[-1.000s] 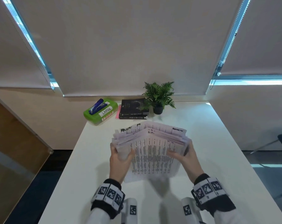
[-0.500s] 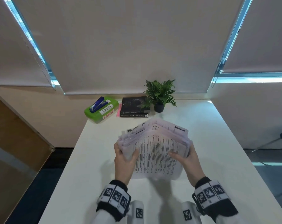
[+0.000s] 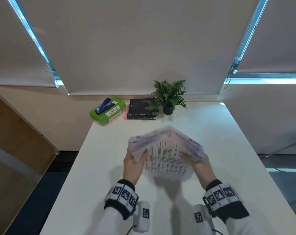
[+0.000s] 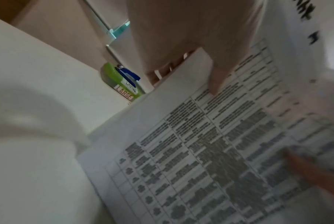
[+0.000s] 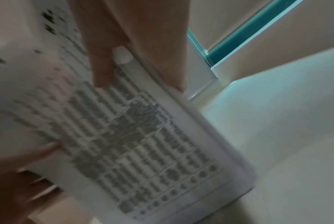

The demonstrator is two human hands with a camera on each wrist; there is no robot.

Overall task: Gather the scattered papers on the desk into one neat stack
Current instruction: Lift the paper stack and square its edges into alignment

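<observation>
**Squaring the bundle**

In the centre of the head view, above the white table (image 3: pixel 99 167), the left hand (image 3: pixel 132 167) grips the left edge of the fanned sheaf of printed white papers (image 3: pixel 166 155), thumb on top. The right hand (image 3: pixel 200 167) grips the right edge likewise. Best loosen both grips slightly, stand the sheaf upright and tap its lower edge on the table until the sheets align.

Both hands have tilted the papers (image 3: pixel 166 155) further forward, edges blurring.
</observation>
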